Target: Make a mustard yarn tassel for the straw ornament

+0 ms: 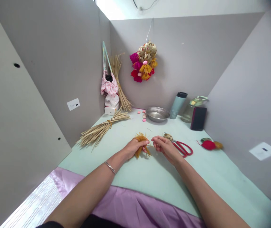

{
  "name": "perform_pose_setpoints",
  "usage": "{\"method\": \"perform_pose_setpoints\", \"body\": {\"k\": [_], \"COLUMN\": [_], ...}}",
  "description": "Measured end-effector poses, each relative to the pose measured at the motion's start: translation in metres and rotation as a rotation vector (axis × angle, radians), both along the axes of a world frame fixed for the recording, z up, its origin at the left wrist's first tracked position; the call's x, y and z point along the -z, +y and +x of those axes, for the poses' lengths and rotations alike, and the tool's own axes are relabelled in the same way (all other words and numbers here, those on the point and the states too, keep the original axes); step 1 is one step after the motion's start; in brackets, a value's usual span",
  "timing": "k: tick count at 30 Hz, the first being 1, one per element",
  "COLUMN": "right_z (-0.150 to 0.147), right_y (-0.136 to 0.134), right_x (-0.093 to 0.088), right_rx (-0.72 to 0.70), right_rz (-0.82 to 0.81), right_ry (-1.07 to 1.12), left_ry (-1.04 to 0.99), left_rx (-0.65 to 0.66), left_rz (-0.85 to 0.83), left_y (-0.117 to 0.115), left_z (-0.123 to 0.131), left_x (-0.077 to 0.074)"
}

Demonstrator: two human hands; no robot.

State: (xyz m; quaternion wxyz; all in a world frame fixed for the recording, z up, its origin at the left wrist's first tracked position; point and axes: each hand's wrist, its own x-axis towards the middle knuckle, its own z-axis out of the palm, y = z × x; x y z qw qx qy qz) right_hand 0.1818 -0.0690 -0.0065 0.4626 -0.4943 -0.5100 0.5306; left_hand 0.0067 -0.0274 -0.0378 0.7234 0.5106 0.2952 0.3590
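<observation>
My left hand (133, 148) is closed around a mustard-yellow yarn tassel (140, 137), whose loose strands stick out above and below the fingers. Just to its right, my right hand (165, 147) has thumb and fingertips drawn together in a pinch. Whatever is between those fingertips, perhaps a fine strand, is too small to make out. Red-handled scissors (187, 148) lie beside and partly behind the right hand. A small woven straw ball (168, 136) rests against the scissors, its lower part hidden.
Straw bundles (102, 128) lie at left. Pink beads (144, 116) sit by a metal bowl (157, 114). Behind stand a tumbler (178, 106), a green-lidded bottle (187, 114) and a phone (198, 118). Yarn balls (208, 145) lie right. Tasselled straw balls (147, 52) hang on the partition.
</observation>
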Motion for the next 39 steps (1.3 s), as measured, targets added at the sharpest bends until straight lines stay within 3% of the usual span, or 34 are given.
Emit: {"method": "perform_pose_setpoints", "body": {"k": [22, 30, 39], "right_z": [-0.003, -0.014, -0.009], "right_y": [0.0, -0.006, -0.004], "right_x": [0.001, -0.001, -0.004], "right_rx": [0.047, -0.084, -0.05], "right_rz": [0.07, 0.129, 0.158], "right_ry": [-0.122, -0.251, -0.263], "left_ry": [-0.088, -0.067, -0.054], "left_rx": [-0.073, -0.054, -0.026], "left_rz": [-0.027, -0.012, 0.003], "left_y": [0.003, 0.001, -0.001], "left_z": [0.0, 0.0, 0.0], "left_x": [0.0, 0.001, 0.0]}}
